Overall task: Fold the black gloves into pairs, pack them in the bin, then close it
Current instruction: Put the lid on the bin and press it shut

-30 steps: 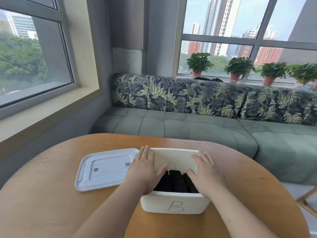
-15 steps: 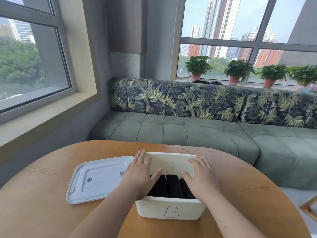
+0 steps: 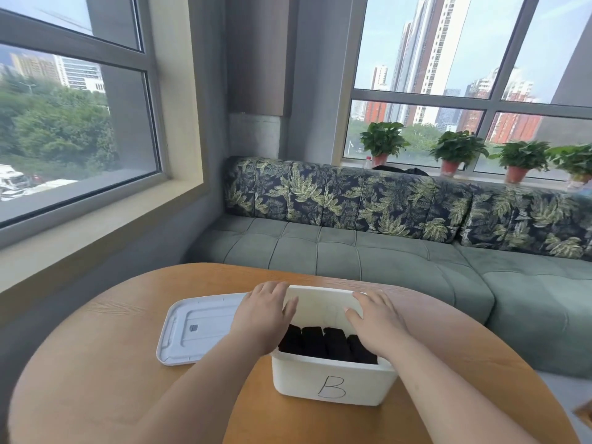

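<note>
A white bin [image 3: 333,379] marked "B" stands on the round wooden table [image 3: 96,379], open at the top. Several folded black gloves [image 3: 323,342] stand in a row inside it. My left hand [image 3: 262,318] lies flat over the bin's left rim with straight fingers. Over the right rim my right hand [image 3: 376,325] lies flat too, its fingers reaching toward the far wall. Neither hand grips anything. The white lid [image 3: 198,328] lies flat on the table just left of the bin, partly under my left hand.
A green sofa [image 3: 384,254] with leaf-print cushions runs behind the table. Potted plants [image 3: 382,142] line the window sill at the back right. A wall with a window ledge [image 3: 96,225] stands to the left.
The camera tilted up, so the table sits lower in view. Both hands slid a little toward the bin's far side, uncovering more of the folded gloves.
</note>
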